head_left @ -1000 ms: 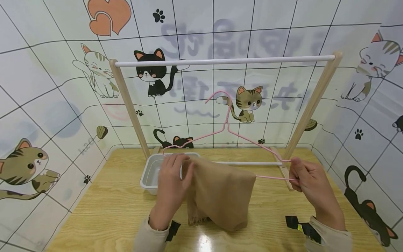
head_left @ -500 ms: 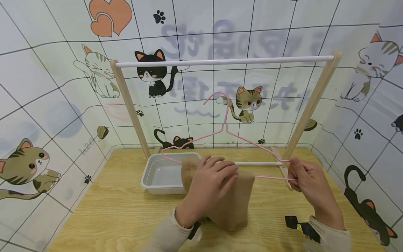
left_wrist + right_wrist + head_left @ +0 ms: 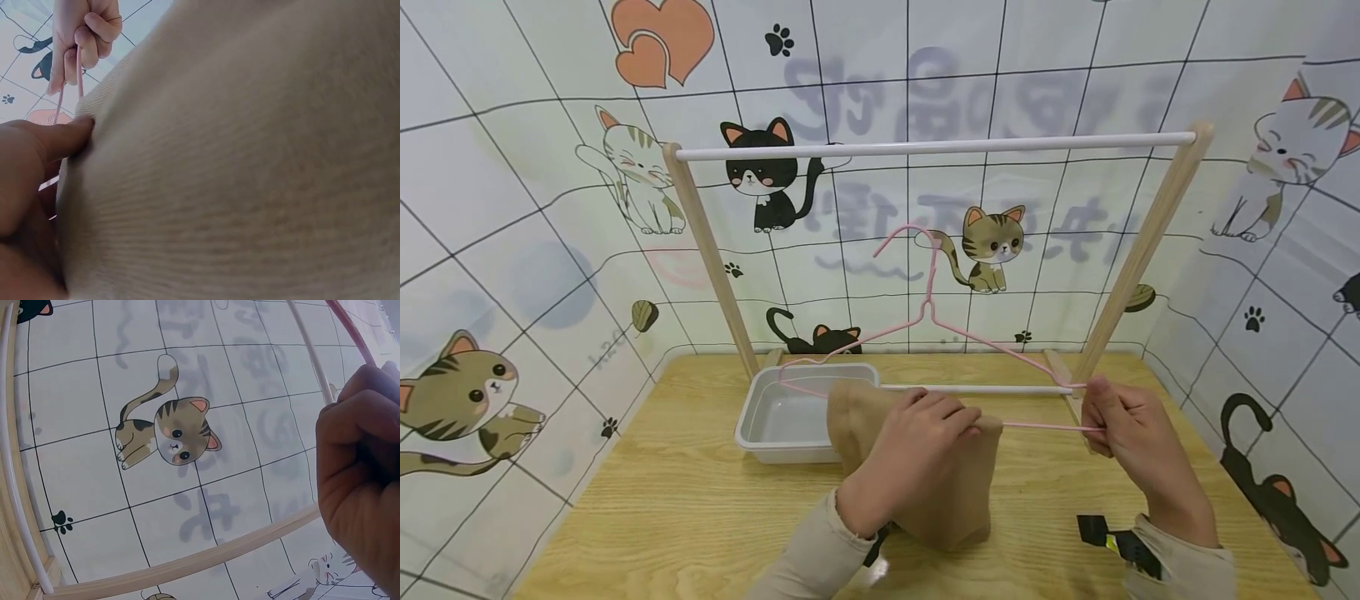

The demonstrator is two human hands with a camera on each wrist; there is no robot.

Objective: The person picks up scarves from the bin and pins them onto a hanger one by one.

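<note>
A tan ribbed-knit scarf (image 3: 951, 512) hangs folded over the lower bar of a pink wire hanger (image 3: 929, 283). My left hand (image 3: 917, 442) pinches the scarf near its right end at that bar. In the left wrist view, the thumb of the left hand (image 3: 37, 162) presses on the scarf (image 3: 237, 169), its other fingers mostly hidden behind the cloth. My right hand (image 3: 1135, 437) grips the hanger's right corner, fingers curled round the wire. The right wrist view shows the curled right hand (image 3: 365, 469) with a piece of the pink hanger (image 3: 351, 331) above it.
Behind the hanger stands a rack with a white top bar (image 3: 925, 149) and wooden posts (image 3: 711, 258). A white plastic basin (image 3: 797, 455) sits at the left on the wooden table (image 3: 647, 500). Cat-printed sheeting (image 3: 865, 100) encloses the back and sides.
My left hand has moved right from the scarf's left end, first laid across it and now pinching near its right end. The hanger has shifted slightly left; the right hand keeps its grip.
</note>
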